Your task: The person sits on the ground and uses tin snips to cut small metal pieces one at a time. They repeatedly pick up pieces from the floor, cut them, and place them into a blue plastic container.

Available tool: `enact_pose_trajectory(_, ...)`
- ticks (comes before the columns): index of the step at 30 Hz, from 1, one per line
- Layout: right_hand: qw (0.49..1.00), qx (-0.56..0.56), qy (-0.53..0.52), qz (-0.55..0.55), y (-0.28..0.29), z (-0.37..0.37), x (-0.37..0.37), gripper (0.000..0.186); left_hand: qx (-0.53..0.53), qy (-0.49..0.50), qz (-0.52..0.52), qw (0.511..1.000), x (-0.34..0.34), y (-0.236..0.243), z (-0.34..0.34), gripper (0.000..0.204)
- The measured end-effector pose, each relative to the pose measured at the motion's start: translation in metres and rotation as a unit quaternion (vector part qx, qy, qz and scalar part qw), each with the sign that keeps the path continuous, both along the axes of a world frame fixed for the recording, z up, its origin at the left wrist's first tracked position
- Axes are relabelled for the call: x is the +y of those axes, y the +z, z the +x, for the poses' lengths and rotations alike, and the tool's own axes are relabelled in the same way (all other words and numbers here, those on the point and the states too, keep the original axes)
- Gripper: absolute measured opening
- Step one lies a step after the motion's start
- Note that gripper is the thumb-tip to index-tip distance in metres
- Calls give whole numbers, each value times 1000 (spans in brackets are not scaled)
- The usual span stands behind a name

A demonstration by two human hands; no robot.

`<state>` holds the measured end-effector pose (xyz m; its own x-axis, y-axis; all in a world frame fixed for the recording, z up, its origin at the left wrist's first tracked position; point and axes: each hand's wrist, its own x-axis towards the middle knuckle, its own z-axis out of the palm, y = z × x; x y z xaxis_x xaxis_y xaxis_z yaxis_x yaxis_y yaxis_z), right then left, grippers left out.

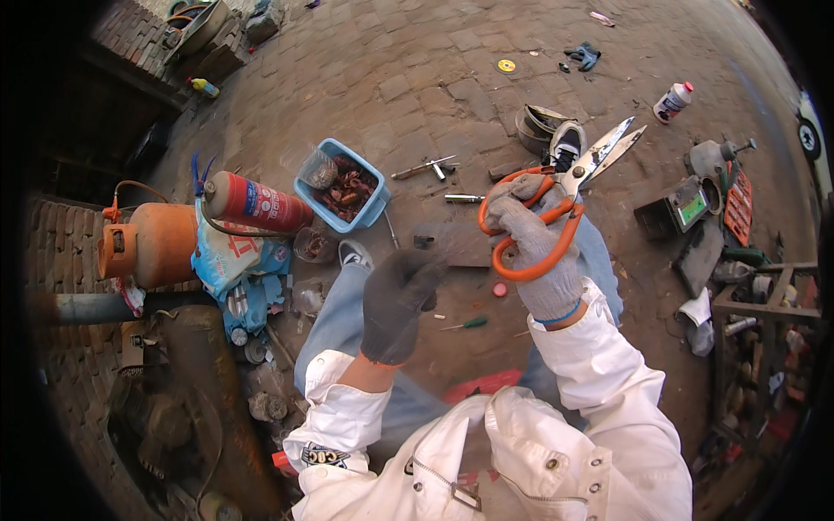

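Observation:
My right hand (534, 252), in a light grey knitted glove, grips large scissors (546, 217) by their orange handles. The blades stand apart and point up and away to the right. In a dark grey glove, my left hand (400, 304) is closed, fingers curled, in front of my left knee. Faint blurred strands show near its fingertips; what it holds, if anything, I cannot make out. Between my feet a flat dark metal plate (460, 245) lies on the ground, partly behind the hands. A small pink-red cap (499, 289) and a green-handled screwdriver (475, 322) lie nearer me.
A blue tub (375, 208) of reddish-brown scraps stands ahead left, beside a red fire extinguisher (261, 204) and an orange gas cylinder (161, 243). Further out are a hammer-like tool (426, 168), a white bottle (672, 102) and a black battery (665, 215). A metal rack (764, 308) stands at right.

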<state>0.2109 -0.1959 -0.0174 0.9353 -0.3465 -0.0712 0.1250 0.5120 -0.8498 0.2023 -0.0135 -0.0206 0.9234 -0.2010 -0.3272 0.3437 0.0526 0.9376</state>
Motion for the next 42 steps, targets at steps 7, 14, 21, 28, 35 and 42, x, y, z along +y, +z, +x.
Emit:
enact_pose_trajectory(7,999,33,-17,-21,3,7,-5,13,-21,3,-25,999,2,-4,-1,17)
enact_pose_trajectory(14,996,13,-57,-66,11,10,-16,6,-18,-3,-30,999,7,-9,0,18)
enact_pose_trajectory(21,998,-11,-59,-6,8,11,-19,9,1,-6,-41,999,6,-10,0,20)
enact_pose_trajectory(28,997,-38,73,-13,11,10,-22,9,-214,-152,112,958,30,10,21,39)
enact_pose_trajectory(35,984,-12,169,-61,10,-2,-4,15,51,-246,-163,954,25,8,12,34)
enact_pose_trajectory(42,984,-6,180,6,8,-2,5,15,59,-151,-71,984,21,9,4,29)
